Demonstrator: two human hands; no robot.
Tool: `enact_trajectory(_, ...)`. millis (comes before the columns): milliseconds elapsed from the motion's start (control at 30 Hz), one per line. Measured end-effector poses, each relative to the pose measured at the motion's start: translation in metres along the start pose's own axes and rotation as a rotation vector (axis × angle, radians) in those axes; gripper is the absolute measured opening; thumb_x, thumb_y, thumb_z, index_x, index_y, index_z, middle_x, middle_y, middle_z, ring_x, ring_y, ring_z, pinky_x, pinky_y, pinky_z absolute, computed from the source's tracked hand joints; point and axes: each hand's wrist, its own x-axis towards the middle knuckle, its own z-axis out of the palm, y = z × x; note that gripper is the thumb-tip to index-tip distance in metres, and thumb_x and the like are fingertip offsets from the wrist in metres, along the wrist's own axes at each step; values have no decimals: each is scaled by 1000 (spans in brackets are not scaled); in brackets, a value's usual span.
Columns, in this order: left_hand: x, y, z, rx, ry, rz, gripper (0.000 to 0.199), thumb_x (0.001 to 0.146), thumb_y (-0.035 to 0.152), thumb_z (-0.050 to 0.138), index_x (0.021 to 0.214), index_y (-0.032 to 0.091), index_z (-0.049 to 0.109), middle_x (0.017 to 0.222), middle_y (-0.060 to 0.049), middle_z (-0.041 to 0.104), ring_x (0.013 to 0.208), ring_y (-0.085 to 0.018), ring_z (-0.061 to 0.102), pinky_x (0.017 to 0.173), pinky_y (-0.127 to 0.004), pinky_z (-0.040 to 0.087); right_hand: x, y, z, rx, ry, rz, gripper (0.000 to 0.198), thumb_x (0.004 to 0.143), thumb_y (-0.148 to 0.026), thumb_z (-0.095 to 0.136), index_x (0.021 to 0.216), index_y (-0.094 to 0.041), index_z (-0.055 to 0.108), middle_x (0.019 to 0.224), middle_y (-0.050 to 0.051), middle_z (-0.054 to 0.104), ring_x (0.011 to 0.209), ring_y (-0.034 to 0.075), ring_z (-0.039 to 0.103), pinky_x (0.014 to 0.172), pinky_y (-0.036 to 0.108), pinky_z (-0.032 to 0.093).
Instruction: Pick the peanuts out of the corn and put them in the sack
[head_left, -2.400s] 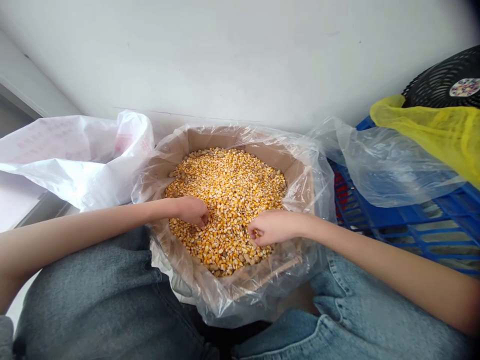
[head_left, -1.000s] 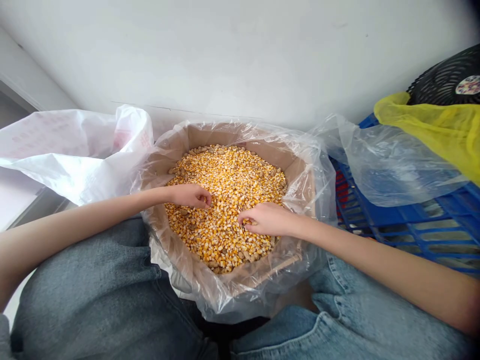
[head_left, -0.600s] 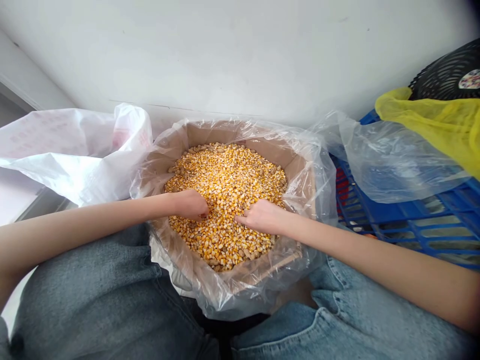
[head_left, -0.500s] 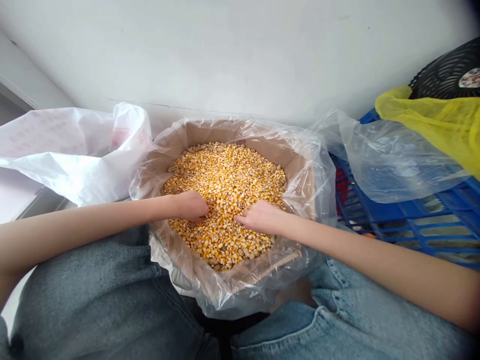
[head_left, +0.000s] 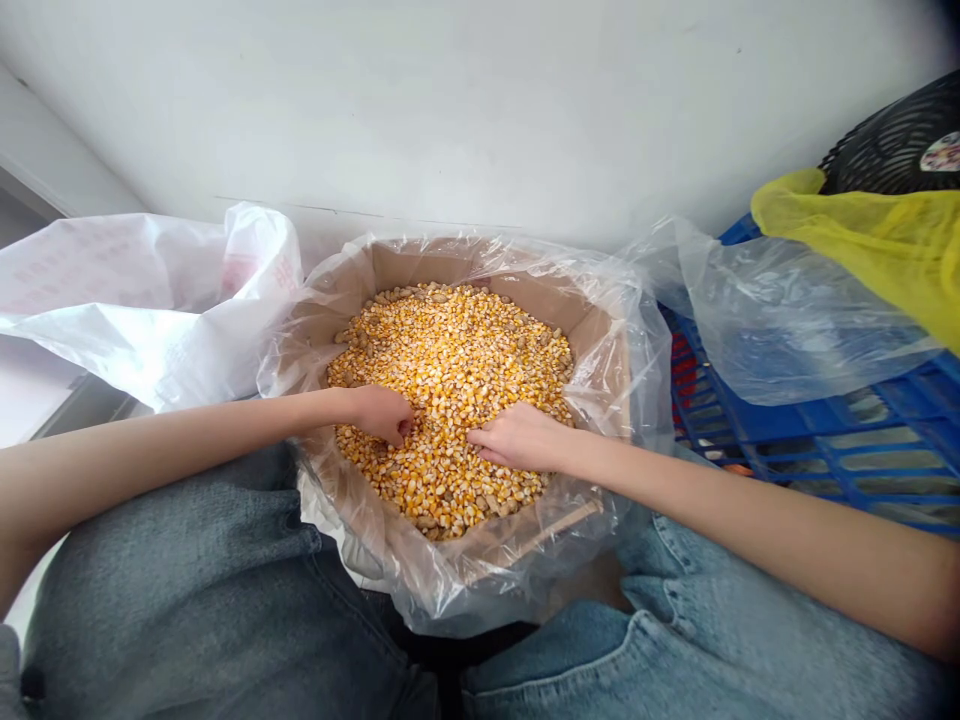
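Between my knees stands a cardboard box (head_left: 424,267) lined with a clear plastic bag (head_left: 646,370). It holds a heap of yellow and white corn kernels (head_left: 450,370), with peanuts in their shells (head_left: 491,503) mixed in, mostly near the edges. On the left side of the heap, my left hand (head_left: 381,412) is closed, its fingers curled down at the kernels. My right hand (head_left: 517,437) rests on the right side, also closed, with the fingertips against the corn. What either hand holds, if anything, is hidden.
A white plastic sack (head_left: 172,345) lies at the left. At the right is a blue plastic crate (head_left: 810,430) with a yellow mesh bag (head_left: 877,235) over it and a black fan-like grille (head_left: 892,140) behind. A white wall (head_left: 465,110) rises behind the box.
My left hand has shifted slightly left and turned, so more of its curled fingers shows. The right hand has barely moved, its fingers a little more visible.
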Motion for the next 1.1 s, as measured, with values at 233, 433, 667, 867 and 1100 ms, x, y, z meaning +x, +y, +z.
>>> enact_trajectory(233,-9,-14,-16,-482,58,71,29,69,39,48,80,14,53,69,1,53,60,-8,42,54,-18,31,2,7,-17,1151,69,255,24,74,-39,44,80,-18,53,51,-4,44,41,7,37,42,19,26)
enact_trajectory(433,-21,-18,-24,-956,120,30,34,68,48,49,78,16,50,62,3,43,51,-6,36,44,-19,27,-6,15,-33,1913,69,315,13,73,-31,43,73,-17,44,43,-8,29,34,5,23,33,17,15)
enact_trajectory(667,-23,-15,-25,-1216,62,91,24,71,39,48,65,17,43,53,4,33,45,-6,30,39,-20,24,-7,15,-37,1987,-103,282,13,73,-28,36,67,-17,40,45,-6,29,35,6,23,34,18,16)
enact_trajectory(867,-25,-15,-30,-1425,28,49,22,72,32,40,58,18,31,51,4,23,41,-6,22,35,-19,21,-6,17,-42,2006,-54,285,14,71,-26,29,65,-17,38,46,-4,31,37,8,24,34,18,14)
enact_trajectory(1100,-27,-18,-35,-1446,185,137,16,73,27,24,64,19,35,55,2,24,40,-7,20,36,-23,23,-6,21,-35,1985,52,275,32,78,-40,35,57,-16,35,50,-3,37,41,6,33,33,16,17)
